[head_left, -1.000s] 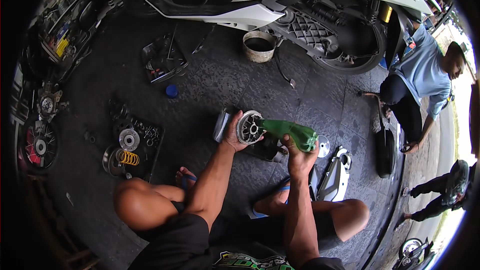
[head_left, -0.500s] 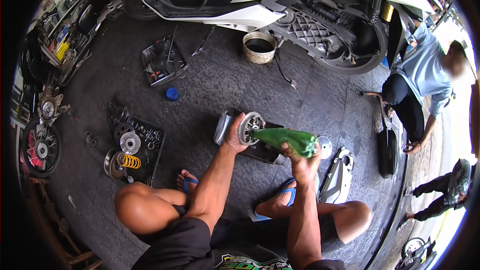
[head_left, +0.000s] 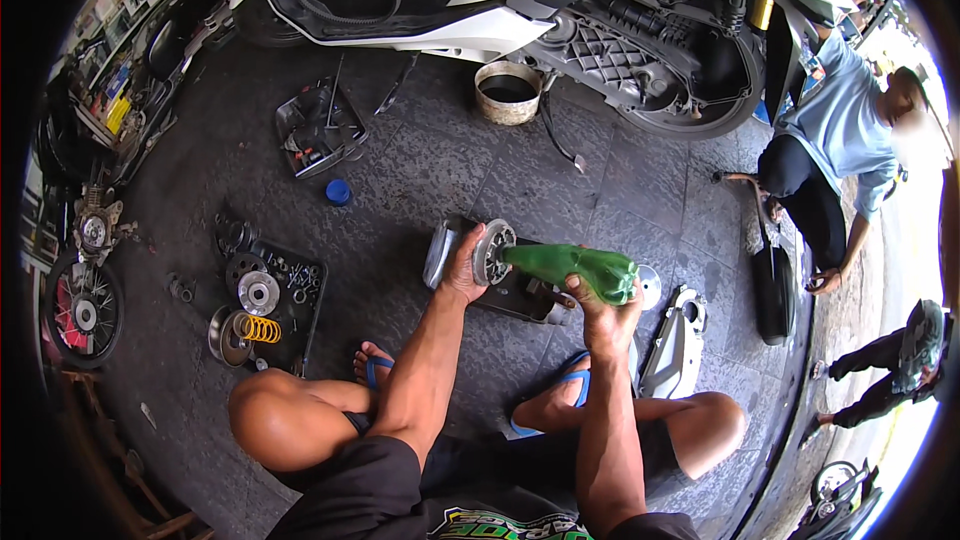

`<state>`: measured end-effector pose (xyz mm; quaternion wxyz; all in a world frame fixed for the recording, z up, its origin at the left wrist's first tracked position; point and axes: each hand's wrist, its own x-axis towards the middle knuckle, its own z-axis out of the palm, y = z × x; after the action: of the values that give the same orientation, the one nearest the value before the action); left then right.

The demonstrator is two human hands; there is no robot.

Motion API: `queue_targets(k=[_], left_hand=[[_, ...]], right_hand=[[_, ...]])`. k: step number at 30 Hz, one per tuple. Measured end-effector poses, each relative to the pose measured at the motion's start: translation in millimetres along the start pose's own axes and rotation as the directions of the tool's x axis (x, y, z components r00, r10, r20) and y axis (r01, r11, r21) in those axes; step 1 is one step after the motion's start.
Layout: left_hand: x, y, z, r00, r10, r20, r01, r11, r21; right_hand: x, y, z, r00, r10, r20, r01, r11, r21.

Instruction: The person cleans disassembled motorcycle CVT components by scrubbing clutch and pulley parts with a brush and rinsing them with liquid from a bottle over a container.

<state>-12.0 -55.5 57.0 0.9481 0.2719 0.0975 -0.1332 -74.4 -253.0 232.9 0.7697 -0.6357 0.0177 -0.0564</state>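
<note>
My left hand (head_left: 463, 268) grips a round grey metal part (head_left: 495, 253) by its edge, its ribbed, hollowed side turned to the right. It looks like a scooter variator half. My right hand (head_left: 606, 325) is closed around the base of a green plastic bottle (head_left: 572, 266). The bottle lies nearly level, its neck pointing left at the middle of the metal part. Whether the mouth touches the part I cannot tell. Below both hands sits a dark rectangular tray (head_left: 537, 308), partly hidden, with a silvery container (head_left: 438, 258) at its left end.
A white scooter (head_left: 470, 30) with an uncovered engine side stands ahead, a bucket of dark liquid (head_left: 508, 108) beside it. A parts tray (head_left: 318, 290) and yellow spring (head_left: 262, 329) lie left; a metal cover (head_left: 674, 350) lies right. Another person (head_left: 835, 130) crouches at far right.
The metal part has turned more edge-on, its hollow side facing further toward the bottle. The bottle stays at it in my right hand. The whole view has shifted slightly.
</note>
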Motion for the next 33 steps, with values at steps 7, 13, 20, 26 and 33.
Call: queue_targets(k=[7, 13, 20, 26, 33], left_hand=[[-0.9, -0.4, -0.7, 1.0, -0.008, -0.014, 0.009, 0.998, 0.064], [-1.9, 4.6, -2.6, 0.999, 0.014, 0.03, -0.015, 0.999, 0.042], [-7.6, 11.8, 7.0, 0.987, -0.003, 0.161, 0.005, 1.0, -0.01], [-8.7, 18.5, 10.5, 0.989, 0.029, 0.143, -0.032, 0.999, 0.019], [-4.4, 23.7, -2.0, 0.993, 0.004, -0.117, 0.011, 0.992, 0.125]], right_hand=[[0.4, 0.0, -4.7, 0.997, -0.029, -0.073, 0.025, 0.997, -0.067], [-1.0, -3.3, -2.6, 1.0, 0.008, -0.018, -0.008, 0.999, -0.039], [-1.9, -5.1, -5.3, 0.993, 0.12, 0.02, -0.117, 0.988, -0.099], [-4.7, -9.3, -1.4, 0.998, 0.066, 0.021, -0.065, 0.997, -0.035], [-2.6, 1.9, -0.3, 0.997, 0.076, 0.026, -0.074, 0.994, -0.078]])
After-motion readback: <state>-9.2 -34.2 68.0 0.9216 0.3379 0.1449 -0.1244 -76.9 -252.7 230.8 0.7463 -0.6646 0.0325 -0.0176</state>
